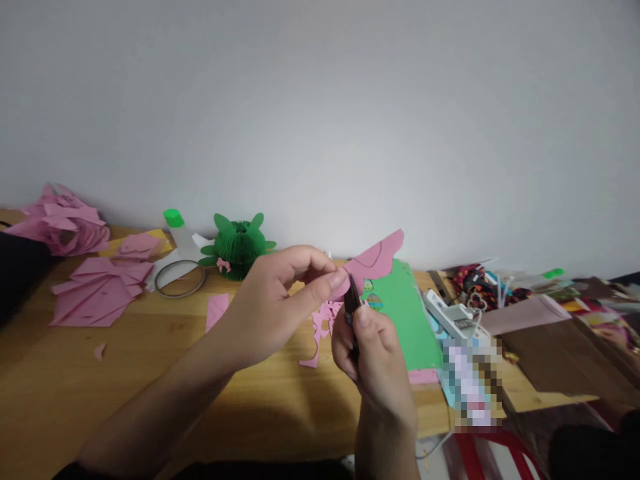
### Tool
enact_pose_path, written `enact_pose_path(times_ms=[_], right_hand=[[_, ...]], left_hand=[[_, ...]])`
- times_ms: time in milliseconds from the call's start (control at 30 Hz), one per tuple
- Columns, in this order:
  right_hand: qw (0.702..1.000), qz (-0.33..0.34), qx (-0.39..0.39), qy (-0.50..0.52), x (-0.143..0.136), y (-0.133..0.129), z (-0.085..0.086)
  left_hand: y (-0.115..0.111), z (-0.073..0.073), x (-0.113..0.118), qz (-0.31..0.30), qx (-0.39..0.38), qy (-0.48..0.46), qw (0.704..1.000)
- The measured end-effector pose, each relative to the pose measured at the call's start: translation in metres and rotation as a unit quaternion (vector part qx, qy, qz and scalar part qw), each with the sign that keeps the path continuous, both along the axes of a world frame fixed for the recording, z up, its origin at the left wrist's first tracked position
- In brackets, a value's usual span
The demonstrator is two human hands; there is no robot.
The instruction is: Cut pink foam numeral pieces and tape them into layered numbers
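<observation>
Left hand (273,310) pinches wavy-edged pink paper (376,259), long axis rightward toward far edge of tabletop (255,407); right hand (376,343) clasps scissors (352,297), blade gap unclear.

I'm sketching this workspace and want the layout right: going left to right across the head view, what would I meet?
Bundle of pink paper, green-capped bottle, green pleated paper figure, scissors in the right hand, green sheet, white power strip, brown sheet.
</observation>
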State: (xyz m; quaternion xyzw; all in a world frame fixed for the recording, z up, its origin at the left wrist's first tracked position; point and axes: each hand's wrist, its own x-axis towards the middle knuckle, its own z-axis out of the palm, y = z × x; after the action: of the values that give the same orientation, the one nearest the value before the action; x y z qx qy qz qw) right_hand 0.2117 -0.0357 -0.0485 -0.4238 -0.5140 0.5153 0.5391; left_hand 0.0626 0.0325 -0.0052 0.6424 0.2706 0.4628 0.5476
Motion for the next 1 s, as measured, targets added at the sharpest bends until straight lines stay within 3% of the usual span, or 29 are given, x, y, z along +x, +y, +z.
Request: enact_pose_path(times_ms=[1000], right_hand=[[0.999, 0.015, -0.034, -0.007, 0.0022, 0.0001, -0.0003]], left_hand=[[0.0043, 0.0041, -0.0069, -0.029, 0.032, 0.054, 0.998]])
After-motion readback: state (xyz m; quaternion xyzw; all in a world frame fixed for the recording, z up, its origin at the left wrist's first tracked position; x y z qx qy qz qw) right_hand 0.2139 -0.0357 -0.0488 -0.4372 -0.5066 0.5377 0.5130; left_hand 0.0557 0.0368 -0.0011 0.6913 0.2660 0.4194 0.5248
